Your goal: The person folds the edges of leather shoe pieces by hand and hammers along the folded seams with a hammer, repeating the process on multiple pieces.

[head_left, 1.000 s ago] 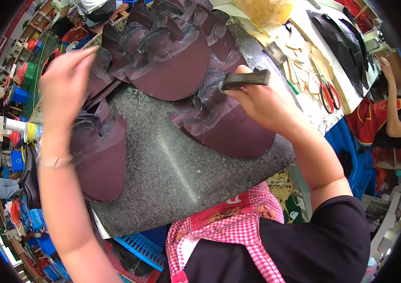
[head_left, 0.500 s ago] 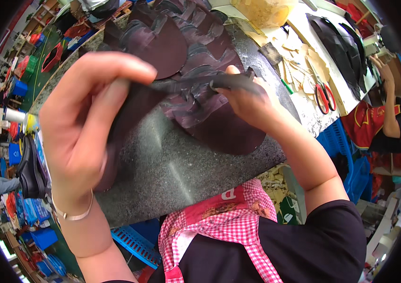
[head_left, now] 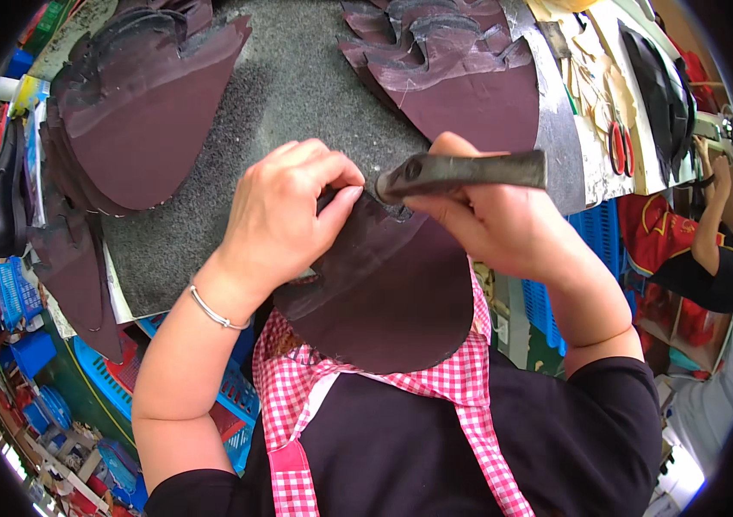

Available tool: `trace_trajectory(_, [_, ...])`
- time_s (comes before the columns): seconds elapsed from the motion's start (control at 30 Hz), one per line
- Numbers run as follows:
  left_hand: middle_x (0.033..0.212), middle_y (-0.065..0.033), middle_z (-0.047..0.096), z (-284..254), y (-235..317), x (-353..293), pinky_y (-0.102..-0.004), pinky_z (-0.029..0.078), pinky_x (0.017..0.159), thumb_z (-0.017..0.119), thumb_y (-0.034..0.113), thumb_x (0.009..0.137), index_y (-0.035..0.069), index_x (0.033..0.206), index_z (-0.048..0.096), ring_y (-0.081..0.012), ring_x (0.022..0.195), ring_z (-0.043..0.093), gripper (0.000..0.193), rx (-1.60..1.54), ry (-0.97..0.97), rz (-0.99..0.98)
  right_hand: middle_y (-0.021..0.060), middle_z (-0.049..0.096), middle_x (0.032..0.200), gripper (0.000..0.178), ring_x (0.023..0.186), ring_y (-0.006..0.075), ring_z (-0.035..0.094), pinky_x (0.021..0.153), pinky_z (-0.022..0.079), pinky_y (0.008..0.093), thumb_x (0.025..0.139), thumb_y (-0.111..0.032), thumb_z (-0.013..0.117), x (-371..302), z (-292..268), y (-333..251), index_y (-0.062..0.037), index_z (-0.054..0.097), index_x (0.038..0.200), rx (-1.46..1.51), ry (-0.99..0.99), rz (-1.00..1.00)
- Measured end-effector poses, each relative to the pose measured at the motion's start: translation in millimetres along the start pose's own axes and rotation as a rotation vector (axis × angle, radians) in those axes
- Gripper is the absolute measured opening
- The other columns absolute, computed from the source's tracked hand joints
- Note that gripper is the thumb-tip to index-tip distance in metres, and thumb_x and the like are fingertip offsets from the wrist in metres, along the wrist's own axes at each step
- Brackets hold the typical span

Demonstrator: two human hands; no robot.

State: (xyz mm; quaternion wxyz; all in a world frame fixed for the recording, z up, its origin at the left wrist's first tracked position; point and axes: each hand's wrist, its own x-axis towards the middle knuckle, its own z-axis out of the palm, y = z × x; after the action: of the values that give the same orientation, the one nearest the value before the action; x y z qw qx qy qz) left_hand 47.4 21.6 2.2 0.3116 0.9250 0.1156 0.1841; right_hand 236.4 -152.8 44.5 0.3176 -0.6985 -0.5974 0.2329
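Note:
A rounded dark brown leather piece [head_left: 392, 297] lies at the near edge of the worktop, its curved end overhanging toward my apron. My left hand [head_left: 289, 211] pinches its far edge between thumb and fingers. In my right hand [head_left: 504, 215] is a hammer [head_left: 491, 171], its dark metal head pointing left. The round striking end is down at the leather's far edge, close beside my left fingertips. My fist hides most of the handle. Whether the hammer touches the leather I cannot tell.
Stacked leather pieces lie at the left [head_left: 147, 129] and far right [head_left: 478, 99] of the grey stone slab [head_left: 298, 95]. Red-handled scissors [head_left: 621, 146] rest among scraps at right. Blue baskets [head_left: 595, 233] stand below. Another person's arm [head_left: 711, 224] is at far right.
My left hand has come down and right with the leather, which was raised and blurred before. My right hand still holds the hammer, now at the leather's edge. The view has shifted.

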Motion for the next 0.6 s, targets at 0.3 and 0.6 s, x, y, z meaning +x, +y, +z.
trace_trajectory(0.3, [0.084, -0.0040, 0.072, -12, -26, 11, -0.0369, 0.055, 0.072, 0.088, 0.008, 0.084, 0.007, 0.093, 0.082, -0.0229, 0.080, 0.067, 0.011, -0.082, -0.104, 0.166, 0.0148, 0.066, 0.078, 0.025, 0.072, 0.0399, 0.071, 0.062, 0.053, 0.0460, 0.103, -0.018, 0.079, -7, 18, -6, -0.0043, 0.058, 0.106, -0.140, -0.069, 0.009])
trace_trajectory(0.6, [0.090, -0.0053, 0.073, -13, -29, 6, -0.0374, 0.057, 0.070, 0.089, 0.006, 0.081, 0.006, 0.099, 0.083, -0.0248, 0.080, 0.068, 0.018, 0.007, -0.112, 0.337, 0.0117, 0.061, 0.074, 0.021, 0.063, 0.0330, 0.069, 0.056, 0.052, 0.0444, 0.101, -0.019, 0.079, 8, 9, -3, -0.0083, 0.061, 0.098, -0.164, -0.019, -0.095])
